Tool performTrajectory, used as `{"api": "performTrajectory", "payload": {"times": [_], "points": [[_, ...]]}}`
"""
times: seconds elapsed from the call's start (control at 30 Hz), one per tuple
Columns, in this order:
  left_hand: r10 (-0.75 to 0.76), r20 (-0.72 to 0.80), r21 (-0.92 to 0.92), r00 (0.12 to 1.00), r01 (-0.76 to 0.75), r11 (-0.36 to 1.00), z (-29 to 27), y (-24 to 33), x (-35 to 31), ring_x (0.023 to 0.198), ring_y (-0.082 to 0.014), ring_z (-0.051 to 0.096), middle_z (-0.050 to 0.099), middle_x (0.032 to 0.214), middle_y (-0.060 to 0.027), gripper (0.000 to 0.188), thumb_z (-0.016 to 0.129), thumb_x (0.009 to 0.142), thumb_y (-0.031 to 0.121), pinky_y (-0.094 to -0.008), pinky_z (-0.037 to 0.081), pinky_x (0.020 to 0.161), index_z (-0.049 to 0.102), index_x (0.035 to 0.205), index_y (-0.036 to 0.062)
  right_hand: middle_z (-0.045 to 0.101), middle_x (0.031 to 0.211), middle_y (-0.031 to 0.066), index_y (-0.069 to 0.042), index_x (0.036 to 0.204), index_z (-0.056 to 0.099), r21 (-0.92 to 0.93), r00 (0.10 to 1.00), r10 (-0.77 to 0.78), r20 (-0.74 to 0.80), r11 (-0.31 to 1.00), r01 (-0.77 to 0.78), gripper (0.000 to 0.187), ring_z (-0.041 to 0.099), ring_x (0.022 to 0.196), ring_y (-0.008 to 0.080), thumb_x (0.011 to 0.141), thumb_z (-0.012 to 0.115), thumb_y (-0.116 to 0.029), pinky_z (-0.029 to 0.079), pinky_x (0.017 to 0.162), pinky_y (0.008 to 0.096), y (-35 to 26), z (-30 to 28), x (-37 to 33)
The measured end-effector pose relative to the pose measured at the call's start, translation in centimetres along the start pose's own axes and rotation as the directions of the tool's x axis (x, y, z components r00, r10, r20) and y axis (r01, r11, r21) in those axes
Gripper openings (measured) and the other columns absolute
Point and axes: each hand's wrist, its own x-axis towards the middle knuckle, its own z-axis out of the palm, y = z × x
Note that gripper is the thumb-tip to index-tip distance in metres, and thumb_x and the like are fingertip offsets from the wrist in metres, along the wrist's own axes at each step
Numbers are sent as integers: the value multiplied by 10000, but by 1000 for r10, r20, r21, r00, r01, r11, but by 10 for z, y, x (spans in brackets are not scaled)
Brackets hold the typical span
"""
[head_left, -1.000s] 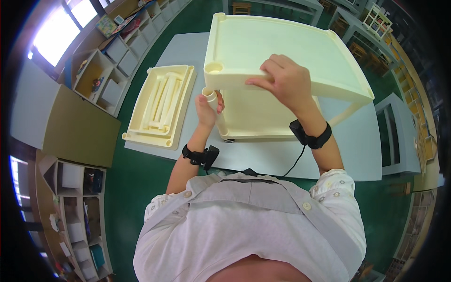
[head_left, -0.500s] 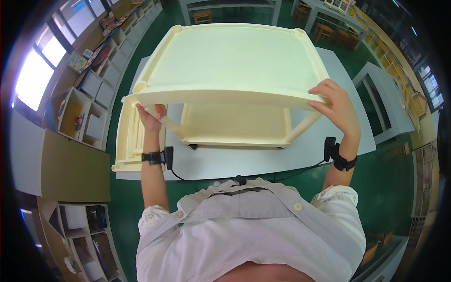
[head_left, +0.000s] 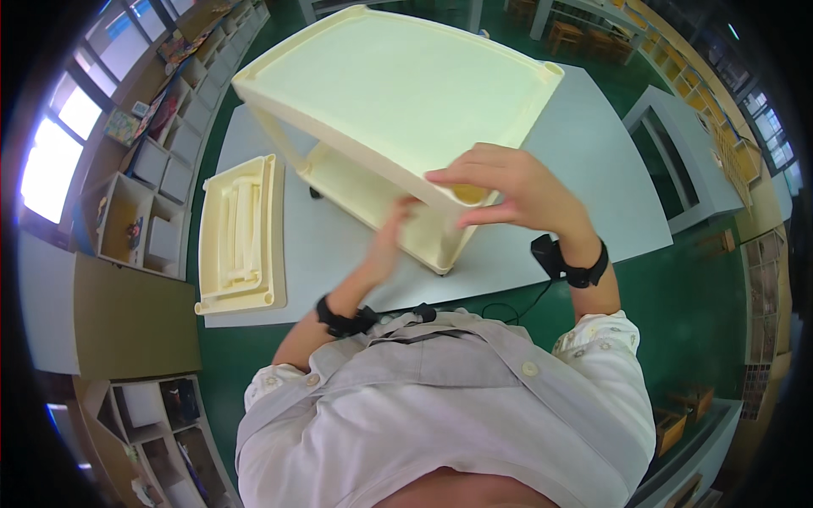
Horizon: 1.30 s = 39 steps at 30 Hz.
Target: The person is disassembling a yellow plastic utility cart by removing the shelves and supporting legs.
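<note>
A cream plastic two-tier cart stands turned at an angle on the table, its upper shelf point(head_left: 389, 93) above a lower shelf point(head_left: 356, 188) joined by corner posts. My right hand point(head_left: 529, 190) grips the near corner of the upper shelf, fingers over the rim and thumb below it. Under that shelf's near edge, my left hand point(head_left: 388, 245) is by the near post point(head_left: 453, 233), smeared by motion; whether it touches the cart I cannot tell. Dark casters show beneath the lower shelf. Each wrist wears a black strap with a small device.
Left of the cart lies a separate cream tray point(head_left: 275, 229) with several cream tubes point(head_left: 244, 229) in it. Both rest on a light grey table point(head_left: 593, 161). A cabinet point(head_left: 135, 296) and low shelves point(head_left: 140, 222) line the left; a grey bench-like unit point(head_left: 686, 169) stands right.
The cart has turned clockwise, bringing its right front corner nearer me. My left hand has left the upper shelf's left corner and moved right. My right hand stays at its corner.
</note>
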Motion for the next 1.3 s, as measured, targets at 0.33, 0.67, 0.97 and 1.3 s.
{"api": "performTrajectory", "payload": {"times": [0.33,0.67,0.97,1.3], "points": [[189,-305,31,933,-189,982,3,21,-11,742,-134,490,525,856,-73,694,343,836,620,-260,388,655,478,1015,-37,553,842,54,-79,972,573,-345,986,-116,-124,936,67,438,534,757,244,640,704,-332,446,654,321,11,16,41],[238,-518,-29,822,-296,955,-38,24,-30,493,-106,428,502,641,-56,710,354,802,666,-224,322,449,514,840,-25,444,607,-7,-106,624,484,-608,942,-269,-199,788,97,394,478,552,138,677,626,-470,384,428,246,-9,49,57],[207,-555,-30,806,-268,963,-66,25,-26,423,-93,416,421,468,-21,742,311,786,707,-221,311,404,502,702,-6,468,600,11,-87,629,499,-491,927,-122,-353,868,-73,392,491,563,167,673,640,-451,415,466,270,-20,49,78],[163,-265,-114,951,-198,973,-120,19,-5,371,-71,316,334,430,40,726,242,704,799,-210,232,385,431,590,107,530,886,101,-45,956,553,-330,962,254,98,921,-209,365,529,827,257,748,619,-337,444,705,325,-18,-27,24]]}}
